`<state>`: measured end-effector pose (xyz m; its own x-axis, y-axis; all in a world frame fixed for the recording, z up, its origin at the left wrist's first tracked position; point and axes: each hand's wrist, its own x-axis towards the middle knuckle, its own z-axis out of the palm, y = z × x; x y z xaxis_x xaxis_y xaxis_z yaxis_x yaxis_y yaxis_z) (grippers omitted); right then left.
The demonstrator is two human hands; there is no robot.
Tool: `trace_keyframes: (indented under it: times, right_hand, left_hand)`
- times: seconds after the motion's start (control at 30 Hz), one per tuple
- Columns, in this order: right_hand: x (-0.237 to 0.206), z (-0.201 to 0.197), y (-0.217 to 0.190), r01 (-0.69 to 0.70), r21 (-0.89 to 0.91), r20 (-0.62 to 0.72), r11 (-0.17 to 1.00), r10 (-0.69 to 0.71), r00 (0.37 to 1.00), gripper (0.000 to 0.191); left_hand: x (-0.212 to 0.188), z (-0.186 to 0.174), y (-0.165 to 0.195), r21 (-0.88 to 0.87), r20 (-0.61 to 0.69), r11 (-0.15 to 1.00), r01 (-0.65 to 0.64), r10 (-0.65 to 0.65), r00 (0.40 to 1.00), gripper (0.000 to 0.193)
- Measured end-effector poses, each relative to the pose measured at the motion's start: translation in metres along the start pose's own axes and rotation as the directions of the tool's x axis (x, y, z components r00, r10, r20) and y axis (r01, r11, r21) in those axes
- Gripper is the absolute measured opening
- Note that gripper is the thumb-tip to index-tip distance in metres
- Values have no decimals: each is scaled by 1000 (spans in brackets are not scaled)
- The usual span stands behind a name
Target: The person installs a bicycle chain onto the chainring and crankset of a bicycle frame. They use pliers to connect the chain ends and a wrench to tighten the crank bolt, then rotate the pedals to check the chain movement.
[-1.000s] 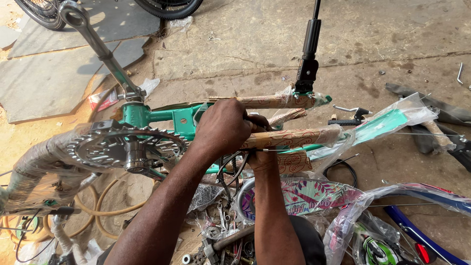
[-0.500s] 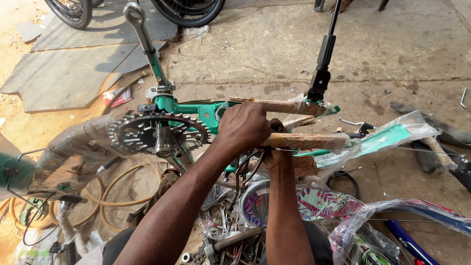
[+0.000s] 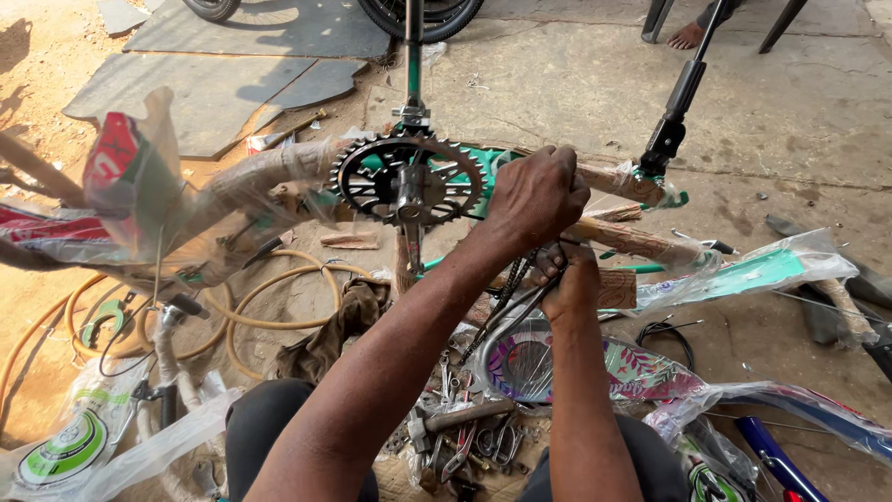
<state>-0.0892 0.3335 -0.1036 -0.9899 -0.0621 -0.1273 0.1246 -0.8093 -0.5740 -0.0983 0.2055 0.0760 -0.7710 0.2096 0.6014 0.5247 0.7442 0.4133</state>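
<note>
We see the left hand (image 3: 537, 193) closed around a paper-wrapped tube of the green bicycle frame (image 3: 641, 244), which lies upturned over the concrete floor (image 3: 790, 112). Just below, the right hand (image 3: 569, 284) curls its fingers around the chain (image 3: 506, 297) beside the frame. The black chainring (image 3: 409, 178) stands left of the left hand, and a hammer (image 3: 460, 418) lies among small tools near our knees.

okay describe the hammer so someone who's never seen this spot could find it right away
Start at the green bicycle frame lying across the ground, then drop to the tool pile between the person's forearms. The hammer lies there on its side, with a brown wooden handle and dark metal head, bigger than the small tools around it.
</note>
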Motion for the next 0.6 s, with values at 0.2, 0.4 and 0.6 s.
trace_keyframes:
  times: [0.2,0.4,0.6]
  right_hand:
    - [-86,60,5,147,-395,-335,907,-291,896,9]
    - [-141,103,-5,84,-540,-102,837,-165,981,21]
    - [-153,118,38,-102,-262,-107,960,76,991,26]
  left_hand:
    - [-60,-30,12,3,-208,996,-85,84,975,15]
    - [-150,-62,2,-123,-160,987,103,-122,980,22]
    - [-195,-38,-14,-200,-184,970,140,-177,967,22]
